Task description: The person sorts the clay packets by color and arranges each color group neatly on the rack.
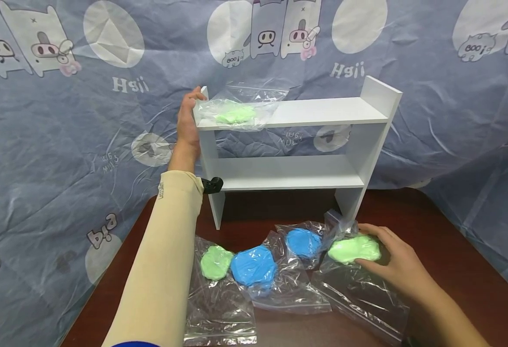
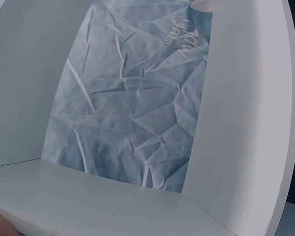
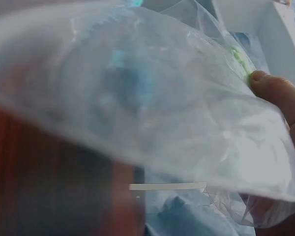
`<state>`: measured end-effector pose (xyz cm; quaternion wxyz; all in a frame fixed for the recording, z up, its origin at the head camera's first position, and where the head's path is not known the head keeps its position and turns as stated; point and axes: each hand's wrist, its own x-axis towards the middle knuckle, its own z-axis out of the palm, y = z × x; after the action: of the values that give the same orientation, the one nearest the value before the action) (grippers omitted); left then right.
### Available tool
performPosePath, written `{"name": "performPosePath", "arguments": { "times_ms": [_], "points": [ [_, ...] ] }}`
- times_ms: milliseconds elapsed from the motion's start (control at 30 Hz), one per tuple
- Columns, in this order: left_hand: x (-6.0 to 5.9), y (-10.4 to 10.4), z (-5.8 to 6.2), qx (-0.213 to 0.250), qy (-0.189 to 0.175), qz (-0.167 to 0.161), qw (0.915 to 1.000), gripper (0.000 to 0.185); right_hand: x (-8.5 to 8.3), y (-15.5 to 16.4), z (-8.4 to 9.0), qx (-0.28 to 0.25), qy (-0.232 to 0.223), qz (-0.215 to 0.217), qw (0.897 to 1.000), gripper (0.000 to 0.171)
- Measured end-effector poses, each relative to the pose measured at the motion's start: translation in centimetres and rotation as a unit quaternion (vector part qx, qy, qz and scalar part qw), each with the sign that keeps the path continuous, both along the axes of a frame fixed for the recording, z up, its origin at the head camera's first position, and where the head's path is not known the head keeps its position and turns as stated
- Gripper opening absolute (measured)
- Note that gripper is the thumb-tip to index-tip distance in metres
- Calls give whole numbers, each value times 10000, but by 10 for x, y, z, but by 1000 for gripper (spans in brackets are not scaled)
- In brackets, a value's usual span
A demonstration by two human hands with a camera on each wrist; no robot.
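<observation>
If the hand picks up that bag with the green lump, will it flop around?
Probably yes. The green lump's bag is thin, crinkly clear plastic, so its loose end should dangle. The lump looks soft and squashed, so it may sag where the right hand grips. The plastic could be slippery.

Head overlooks shelf (image 1: 297, 144); wrist views press close.

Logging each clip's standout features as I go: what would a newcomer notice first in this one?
Bright dough lumps in clear plastic bags on the dark brown table: a green one, two blue ones, and a second green one gripped by the right hand. Behind them stands a white two-tier shelf; the left hand rests at its top left end beside another bagged green lump.
</observation>
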<state>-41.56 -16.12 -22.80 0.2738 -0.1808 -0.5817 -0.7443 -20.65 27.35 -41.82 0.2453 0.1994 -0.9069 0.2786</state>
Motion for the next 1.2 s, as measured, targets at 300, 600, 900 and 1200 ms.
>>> {"name": "performPosePath", "arguments": {
  "times_ms": [300,600,900,1200],
  "points": [
    [3,0,1,-20,-30,-28,10000,24,2,-1,30,-19,604,400,9974,64],
    [4,0,1,-141,-89,19,9999,23,6,-7,63,72,802,497,9955,69],
    [4,-2,-1,-253,-89,28,9996,23,7,-18,111,33,1189,522,9915,79],
    [7,-2,-1,-321,-118,11,9994,24,1,-30,155,-111,1652,719,9836,81]
  ]
}}
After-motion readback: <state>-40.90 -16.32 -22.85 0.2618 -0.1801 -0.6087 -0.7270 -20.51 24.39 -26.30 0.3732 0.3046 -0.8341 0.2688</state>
